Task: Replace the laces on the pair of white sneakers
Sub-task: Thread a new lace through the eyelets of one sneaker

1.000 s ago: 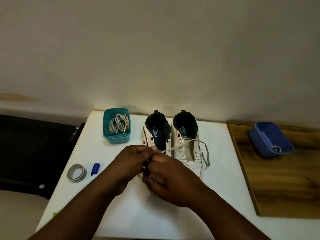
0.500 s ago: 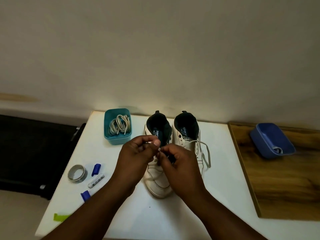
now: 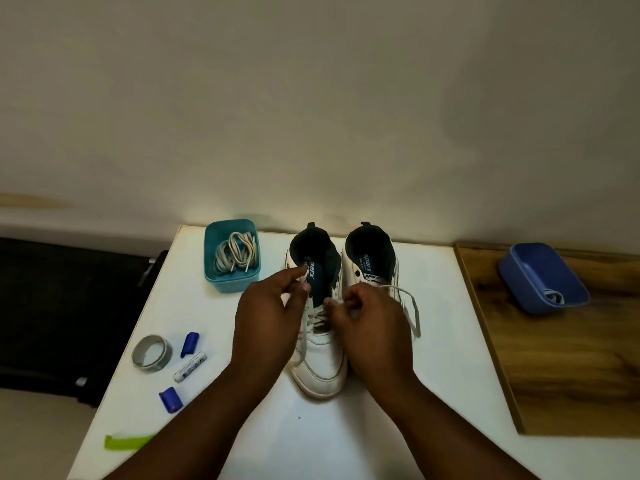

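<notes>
Two white sneakers stand side by side on the white table (image 3: 433, 341), toes toward me. Over the left sneaker (image 3: 320, 368) my left hand (image 3: 268, 320) pinches one end of its white lace (image 3: 317, 318) near the collar. My right hand (image 3: 370, 323) pinches the other end of that lace close to the upper eyelets. The right sneaker (image 3: 369, 258) is partly hidden behind my right hand; a loose lace (image 3: 412, 306) trails off its right side.
A teal tub (image 3: 211, 265) with several laces stands at the back left. A tape roll (image 3: 151, 352), two blue caps (image 3: 189, 344), a white tube (image 3: 189, 366) and a green strip (image 3: 128, 442) lie left. A blue tub (image 3: 530, 271) sits on the wooden board (image 3: 568, 358) at right.
My hands rose from the left sneaker's toe area and drew apart, each pulling a lace end sideways. The items at the table's left came into view.
</notes>
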Motion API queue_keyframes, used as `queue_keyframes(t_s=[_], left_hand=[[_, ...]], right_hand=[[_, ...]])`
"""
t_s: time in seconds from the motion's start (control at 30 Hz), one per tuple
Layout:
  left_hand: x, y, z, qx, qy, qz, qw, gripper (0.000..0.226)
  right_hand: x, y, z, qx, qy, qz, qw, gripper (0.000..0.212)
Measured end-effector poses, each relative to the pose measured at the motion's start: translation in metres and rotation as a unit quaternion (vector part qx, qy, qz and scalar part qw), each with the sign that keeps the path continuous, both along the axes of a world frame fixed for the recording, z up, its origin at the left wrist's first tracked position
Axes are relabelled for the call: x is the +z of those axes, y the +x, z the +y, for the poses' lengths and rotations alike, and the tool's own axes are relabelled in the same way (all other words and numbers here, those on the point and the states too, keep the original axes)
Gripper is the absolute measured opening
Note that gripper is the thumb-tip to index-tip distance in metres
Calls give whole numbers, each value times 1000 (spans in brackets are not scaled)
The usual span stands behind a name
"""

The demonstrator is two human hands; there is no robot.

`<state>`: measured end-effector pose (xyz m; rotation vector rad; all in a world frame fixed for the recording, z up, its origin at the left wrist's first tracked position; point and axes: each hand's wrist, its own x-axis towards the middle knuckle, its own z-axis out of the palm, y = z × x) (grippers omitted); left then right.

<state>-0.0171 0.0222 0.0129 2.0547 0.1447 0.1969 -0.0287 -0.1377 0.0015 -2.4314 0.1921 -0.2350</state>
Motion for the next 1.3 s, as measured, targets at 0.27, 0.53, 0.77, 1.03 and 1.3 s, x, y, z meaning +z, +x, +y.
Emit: queue_keyframes(t_s=[0.27,0.53,0.77,1.03,1.3], left_hand=[[-12,2,-14,-23,269,-47,962,14],[-14,1,-28,-16,283,-28,959,14],[-18,1,-26,-40,334,-59,940,14],[-16,2,-24,-59,386,-55,919,12],[-20,6,-26,-42,341,-51,938,13]], right_hand=[[-5,3,-1,-3,96,8,995,11],[-5,5,-5,1,171,34,985,14],[-7,7,-5,1,190,29,981,15],[-5,6,-3,-4,193,31,981,16],[-4,7,-5,11,149,24,988,10]])
